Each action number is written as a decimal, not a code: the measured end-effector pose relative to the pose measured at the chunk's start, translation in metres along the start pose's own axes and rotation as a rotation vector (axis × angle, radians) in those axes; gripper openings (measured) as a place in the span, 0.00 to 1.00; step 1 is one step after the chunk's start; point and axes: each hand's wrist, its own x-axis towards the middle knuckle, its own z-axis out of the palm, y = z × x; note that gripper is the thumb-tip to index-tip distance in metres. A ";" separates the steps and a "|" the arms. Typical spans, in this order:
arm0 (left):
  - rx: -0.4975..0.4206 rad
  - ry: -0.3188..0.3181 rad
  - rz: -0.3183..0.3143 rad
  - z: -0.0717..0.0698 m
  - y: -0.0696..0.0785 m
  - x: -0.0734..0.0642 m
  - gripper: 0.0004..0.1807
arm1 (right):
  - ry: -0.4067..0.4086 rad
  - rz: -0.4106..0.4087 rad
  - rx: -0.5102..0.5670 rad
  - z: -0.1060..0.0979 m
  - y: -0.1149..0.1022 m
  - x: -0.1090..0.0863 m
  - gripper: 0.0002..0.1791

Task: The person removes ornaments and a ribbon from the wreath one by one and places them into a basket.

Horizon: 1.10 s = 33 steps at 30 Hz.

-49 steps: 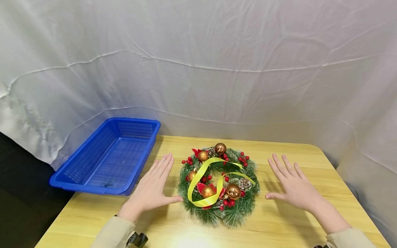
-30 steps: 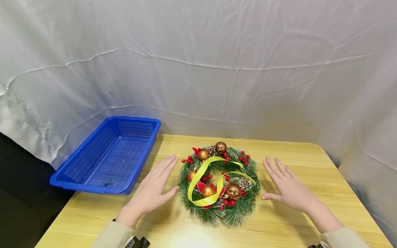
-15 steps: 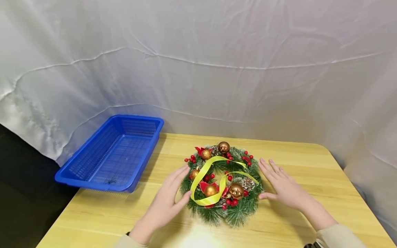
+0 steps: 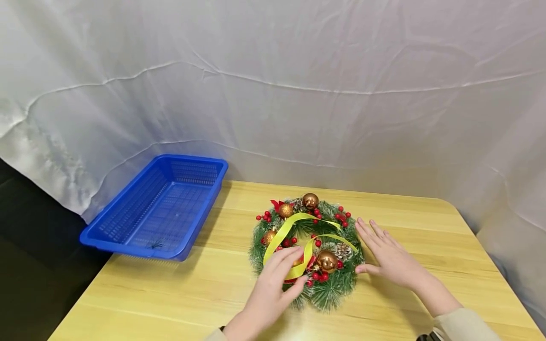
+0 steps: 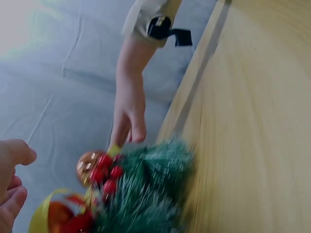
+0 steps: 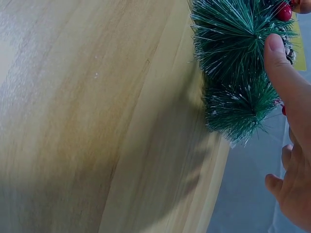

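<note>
Left grip (image 4: 270, 290) over wreath's near edge (image 4: 326, 294), basket (image 4: 132, 249) apart

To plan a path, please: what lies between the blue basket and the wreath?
In the head view, only bare wooden tabletop lies between the blue basket and the wreath.

The person wears beige sleeves (image 4: 465, 326) and black wrist straps (image 5: 159, 28) above bare hands (image 4: 394, 263).

Right hand (image 6: 300, 131) at right edge, thumb (image 6: 283, 68) overlapping green wreath (image 6: 228, 43), red berry (image 6: 284, 11) above, wood tabletop (image 6: 87, 97), broad shadow (image 6: 165, 160), grey cloth (image 6: 243, 194) lower right.
</note>
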 end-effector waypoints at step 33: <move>0.381 -0.036 0.030 0.069 0.021 0.020 0.27 | -0.022 -0.005 0.009 0.005 0.001 0.003 0.55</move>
